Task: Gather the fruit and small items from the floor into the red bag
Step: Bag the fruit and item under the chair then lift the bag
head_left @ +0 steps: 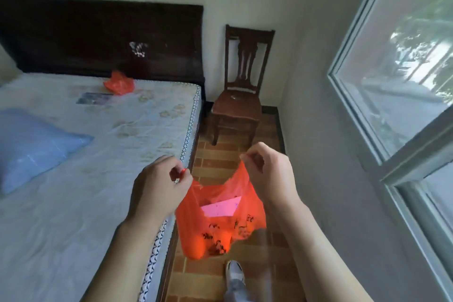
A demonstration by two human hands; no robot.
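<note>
**Red bag held up by both handles**

Between the bed (98, 154) and the window wall, the red bag (220, 225) hangs in the air over the brick-tile floor (220, 152). The left hand (159, 186) pinches one handle, the right hand (269, 174) pinches the other, and the bag droops below both grips. A pink card (220, 207) shows through the thin plastic; darker shapes lower inside cannot be made out. Beyond stands a wooden chair (241, 95). Another red bag (119, 83) lies on the mattress by the headboard (98, 37), with a blue pillow (34, 144) nearer.
</note>
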